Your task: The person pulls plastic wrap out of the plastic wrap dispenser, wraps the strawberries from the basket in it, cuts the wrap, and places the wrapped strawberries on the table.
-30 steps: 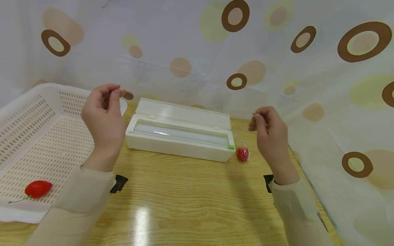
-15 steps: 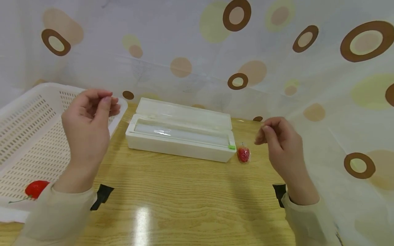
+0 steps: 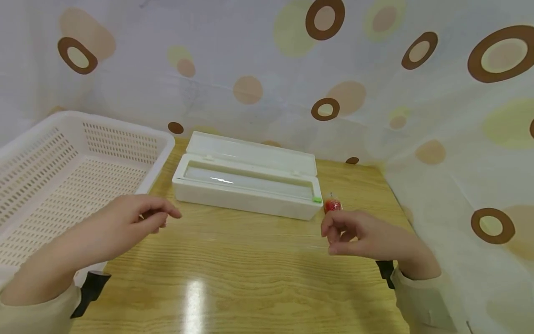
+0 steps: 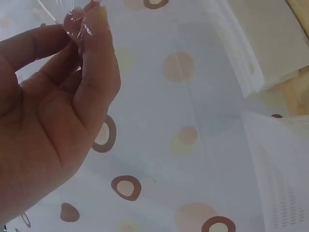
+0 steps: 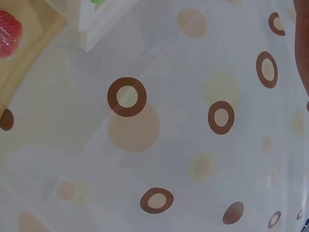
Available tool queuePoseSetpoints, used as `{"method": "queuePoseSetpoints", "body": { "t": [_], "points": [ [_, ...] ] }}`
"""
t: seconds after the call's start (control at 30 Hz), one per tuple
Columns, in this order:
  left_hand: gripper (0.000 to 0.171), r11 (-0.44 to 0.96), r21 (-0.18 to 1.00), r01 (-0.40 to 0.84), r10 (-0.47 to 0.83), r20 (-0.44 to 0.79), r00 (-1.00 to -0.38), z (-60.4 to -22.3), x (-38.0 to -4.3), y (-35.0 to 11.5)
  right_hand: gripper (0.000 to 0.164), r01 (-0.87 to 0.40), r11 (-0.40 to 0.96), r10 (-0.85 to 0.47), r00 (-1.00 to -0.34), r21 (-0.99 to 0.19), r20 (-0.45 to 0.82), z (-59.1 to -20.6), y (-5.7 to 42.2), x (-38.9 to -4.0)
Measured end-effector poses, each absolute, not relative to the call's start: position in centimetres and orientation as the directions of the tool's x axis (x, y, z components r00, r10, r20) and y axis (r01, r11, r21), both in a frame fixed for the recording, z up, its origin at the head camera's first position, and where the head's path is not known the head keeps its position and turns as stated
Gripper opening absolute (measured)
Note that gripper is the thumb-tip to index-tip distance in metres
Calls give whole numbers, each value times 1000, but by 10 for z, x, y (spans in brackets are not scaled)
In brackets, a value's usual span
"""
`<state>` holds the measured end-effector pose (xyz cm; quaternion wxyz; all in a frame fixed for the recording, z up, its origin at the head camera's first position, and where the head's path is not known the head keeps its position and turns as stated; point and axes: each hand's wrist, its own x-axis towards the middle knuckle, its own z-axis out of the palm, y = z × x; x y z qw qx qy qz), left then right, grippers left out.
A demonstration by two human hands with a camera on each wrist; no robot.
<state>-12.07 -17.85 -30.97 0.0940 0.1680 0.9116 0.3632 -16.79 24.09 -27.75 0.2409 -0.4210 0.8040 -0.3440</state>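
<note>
My left hand [image 3: 129, 222] is over the table near the basket's right edge. Thumb and fingers pinch clear cling film [image 4: 65, 7], which glints at the fingertips in the left wrist view. Level with it on the right, my right hand [image 3: 363, 234] has its fingers curled at the film's other end; the sheet between the hands is nearly invisible in the head view. Behind them stands a white cling film dispenser [image 3: 246, 204], lid [image 3: 254, 153] raised, a roll [image 3: 250, 181] inside. A red fruit wrapped in film [image 3: 332, 204] lies by its right end, partly behind my right hand.
A white slotted basket [image 3: 156, 171] stands at the left, partly covered by my left arm. A green slider [image 3: 317, 199] sits at the dispenser's right front corner. A sheet patterned with circles [image 3: 250, 55] hangs behind and to the right of the wooden table [image 3: 250, 287].
Both hands have come down and toward me from above the dispenser, fingers now turned inward. The left forearm now hides the red fruit in the basket. Dispenser and wrapped fruit stay put.
</note>
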Motion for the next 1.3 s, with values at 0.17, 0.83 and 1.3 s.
{"method": "queuePoseSetpoints", "body": {
  "t": [0.17,0.83,1.3],
  "points": [
    [24,690,679,251,419,-92,-903,-321,-111,-175,11,-524,436,-869,-458,-731,-190,-285,240,-167],
    [22,736,596,321,464,-99,-880,-362,-98,-159,6,-491,629,-775,-462,-603,-432,-326,218,-157],
    [12,792,538,289,422,-139,-896,-386,-103,-152,10,-457,693,-721,-454,-557,-523,-357,203,-160]
  ]
}}
